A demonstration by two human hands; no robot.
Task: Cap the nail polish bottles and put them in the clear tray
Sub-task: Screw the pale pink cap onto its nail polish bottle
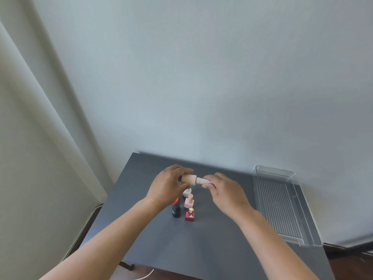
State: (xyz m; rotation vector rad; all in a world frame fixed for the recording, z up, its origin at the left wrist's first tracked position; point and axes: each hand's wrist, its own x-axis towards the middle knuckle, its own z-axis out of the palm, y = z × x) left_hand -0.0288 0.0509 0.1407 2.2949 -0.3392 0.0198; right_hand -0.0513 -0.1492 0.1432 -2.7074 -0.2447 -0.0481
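Two hands up: both meet above the dark table (212, 235), working one beige bottle (189, 178) held sideways in the air.
Left hand (168, 186): fingers wrapped tight round the bottle body.
Right hand (224, 190): fingertips pinched on the white cap (202, 181), which sits at the bottle's neck.
Step in hand: capping, by my read; whether the cap is fully seated, I cannot tell.
Waiting below: pink bottle (189, 201), dark red bottle (190, 214), black bottle (176, 211), with a white piece (187, 192) and something red (176, 200) half hidden under the left wrist.
Clear tray (298, 242): well off to the right, nothing in it.
Next move: finish the twist, then carry the bottle right and set it down in the tray.
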